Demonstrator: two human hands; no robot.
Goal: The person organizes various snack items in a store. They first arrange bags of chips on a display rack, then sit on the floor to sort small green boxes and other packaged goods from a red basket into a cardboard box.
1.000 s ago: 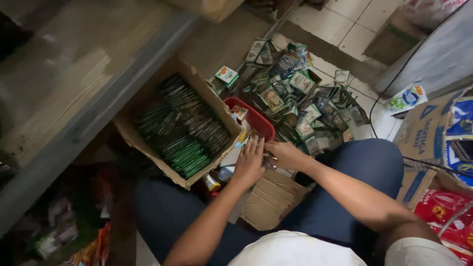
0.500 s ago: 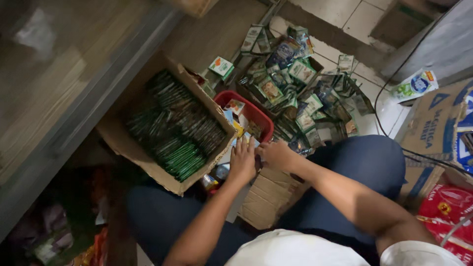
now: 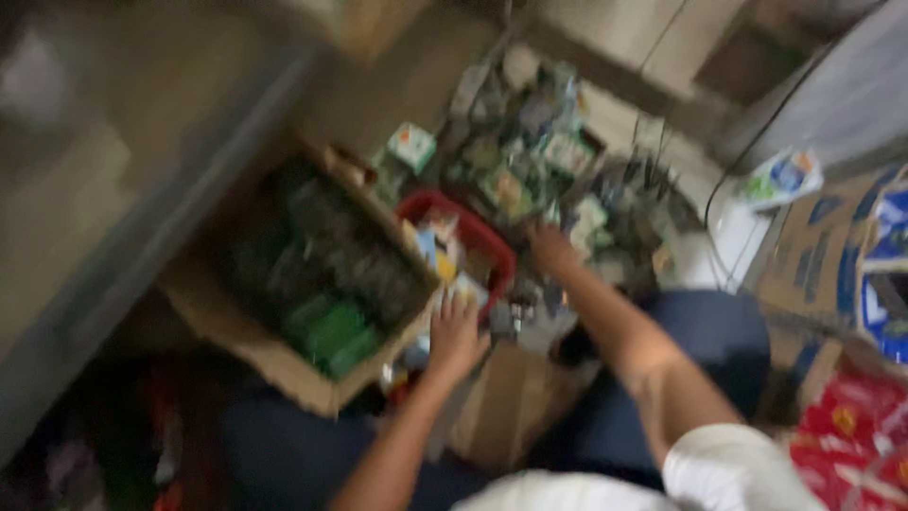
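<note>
The view is heavily blurred. My left hand (image 3: 454,333) rests with fingers spread on small packets at the near edge of a red basket (image 3: 497,248). My right hand (image 3: 549,248) reaches past the basket toward a heap of small green and white packets (image 3: 539,161) on the floor; whether it holds anything cannot be told. A cardboard box (image 3: 284,364) full of dark green packets sits to the left of the basket. A smaller brown carton (image 3: 501,402) lies between my knees.
A grey shelf edge (image 3: 142,255) runs along the left. A white and blue packet (image 3: 780,180) lies at the right by a cable. Printed cartons (image 3: 832,255) and red bags (image 3: 851,435) stand at the right.
My right hand has left the left hand's side and stretched forward toward the packet heap. The left hand stays by the red basket. The view has become blurred.
</note>
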